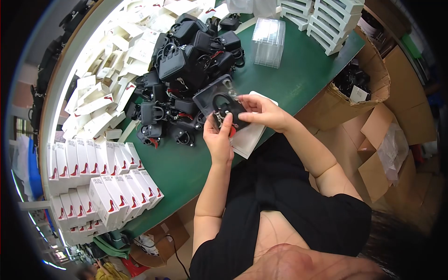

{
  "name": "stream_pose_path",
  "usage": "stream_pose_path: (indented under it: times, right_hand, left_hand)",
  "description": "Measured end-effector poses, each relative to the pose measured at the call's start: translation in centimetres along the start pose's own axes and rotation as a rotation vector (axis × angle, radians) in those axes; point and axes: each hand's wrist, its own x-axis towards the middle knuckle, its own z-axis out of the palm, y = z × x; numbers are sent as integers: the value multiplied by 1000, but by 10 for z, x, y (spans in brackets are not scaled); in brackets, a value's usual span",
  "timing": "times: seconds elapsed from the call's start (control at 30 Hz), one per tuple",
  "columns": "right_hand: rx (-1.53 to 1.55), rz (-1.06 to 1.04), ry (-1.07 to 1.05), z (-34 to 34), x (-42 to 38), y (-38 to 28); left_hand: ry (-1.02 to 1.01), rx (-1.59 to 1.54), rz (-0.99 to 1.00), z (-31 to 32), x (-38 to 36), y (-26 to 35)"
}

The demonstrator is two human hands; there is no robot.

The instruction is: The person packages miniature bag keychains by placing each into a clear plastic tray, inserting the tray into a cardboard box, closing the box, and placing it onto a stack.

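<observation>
Holding a small black bag (233, 106) between both hands, above the near edge of the green surface (298, 86). Left hand (218, 143): thumb laid over the front of the bag by its metal trim, other fingers curled behind its left side; pinching the bag. Right hand (268, 114): thumb against the right side, index finger at the upper edge, the two spread a little apart; cannot tell what its lower fingers do, as they are hidden. Handle of the bag stands up; a red piece (233, 131) hangs low at its front, beside the left thumb.

Transparent plastic case (202, 101) directly behind the bag, toward its upper left; unclear whether the left fingers grip this too. Beneath the hands, a flat white piece (252, 139) at the edge of the surface.

Beyond the left hand: a heap of black bags (173, 65), some with red parts and metal trim. Further left, loose white boxes (95, 100) in a jumbled pile; nearer, white boxes with a red shoe print (105, 200), standing in rows. Far side: stacked transparent boxes (268, 44), then white slatted racks (326, 28) at the corner. Off to the right, a cardboard carton (326, 107) with black items inside.
</observation>
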Motion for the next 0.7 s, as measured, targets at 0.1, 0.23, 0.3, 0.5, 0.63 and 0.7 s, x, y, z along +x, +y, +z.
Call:
stream_pose_path:
  times: [0.1, 0.23, 0.3, 0.5, 0.63, 0.7]
  right_hand:
    - [56, 106, -107, -6, -9, 5]
    - [84, 145, -55, -9, -11, 9]
    - [94, 155, -39, -10, -11, 11]
    - [7, 38, -91, -10, -6, 5]
    - [34, -17, 35, -7, 5, -21]
    - [-40, -7, 40, -7, 7, -24]
  left_hand:
    - [30, -50, -41, -6, 5, 1]
    - [-12, -35, -44, 1, 1, 7]
    - [-28, -28, -43, 1, 0, 7]
    - [-43, 11, -81, -6, -4, -2]
    - [-129, 50, -118, -3, -11, -4]
    - [-138, 52, -107, 1, -14, -3]
